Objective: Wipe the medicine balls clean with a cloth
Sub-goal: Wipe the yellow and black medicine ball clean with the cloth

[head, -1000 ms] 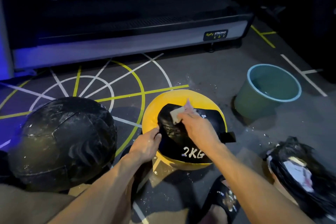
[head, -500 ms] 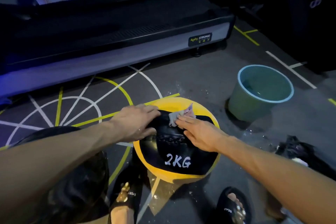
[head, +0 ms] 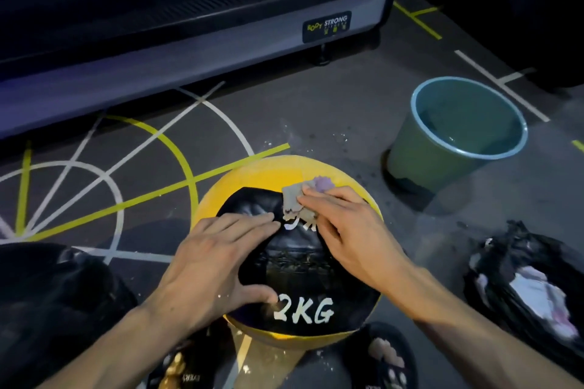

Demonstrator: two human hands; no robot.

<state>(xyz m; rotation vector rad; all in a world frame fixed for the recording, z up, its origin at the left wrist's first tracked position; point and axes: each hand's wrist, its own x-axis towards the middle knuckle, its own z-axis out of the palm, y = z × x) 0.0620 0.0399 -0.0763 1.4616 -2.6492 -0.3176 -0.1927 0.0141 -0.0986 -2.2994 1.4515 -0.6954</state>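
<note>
A yellow and black medicine ball [head: 252, 177] marked "2KG" sits on the floor in front of me. My left hand [head: 218, 259] lies flat on the ball's black panel at the left, fingers spread. My right hand [head: 350, 230] presses a small grey and purple cloth [head: 303, 202] onto the top of the ball with straight fingers. A second, all-black medicine ball [head: 53, 303] sits at the lower left, partly cut off by the frame.
A green bucket [head: 417, 151] holding water stands to the right of the ball. A black plastic bag [head: 524, 278] with white scraps lies at the right. A treadmill base [head: 189, 41] runs along the back. My sandalled feet [head: 388, 360] are beside the ball.
My left hand moved from the ball's left edge up onto its black panel and now lies lower, near the "2KG". The view has come closer. The right hand keeps the cloth near the top.
</note>
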